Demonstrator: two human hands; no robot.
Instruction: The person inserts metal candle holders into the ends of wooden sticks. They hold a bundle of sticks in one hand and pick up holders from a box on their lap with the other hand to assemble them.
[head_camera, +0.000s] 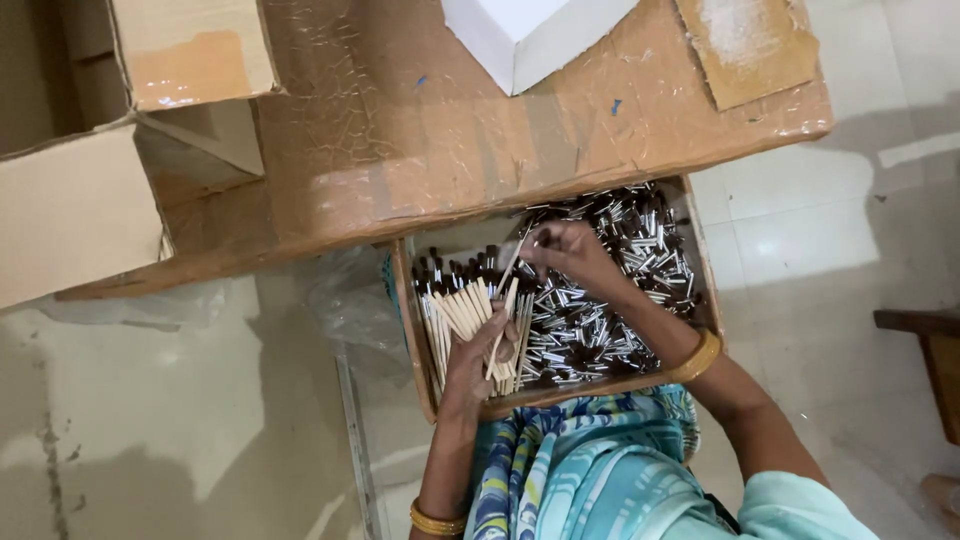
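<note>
Table (420, 150): brown, cracked tape skin.
On it: white box (525, 35) at far edge; cardboard scrap (750, 45) rt of white box; open carton (110, 120) well left.
Floor (820, 220): pale tiles, below table.

brown carton (80, 190) left, open | white box (525, 35) top centre

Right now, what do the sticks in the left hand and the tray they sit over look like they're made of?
The sticks in the left hand look like pale bare wood, matte, with dark tips; it could be plastic. The tray looks like brown cardboard or thin board, with dull raw edges. The loose pieces in it glint like metal.
</note>
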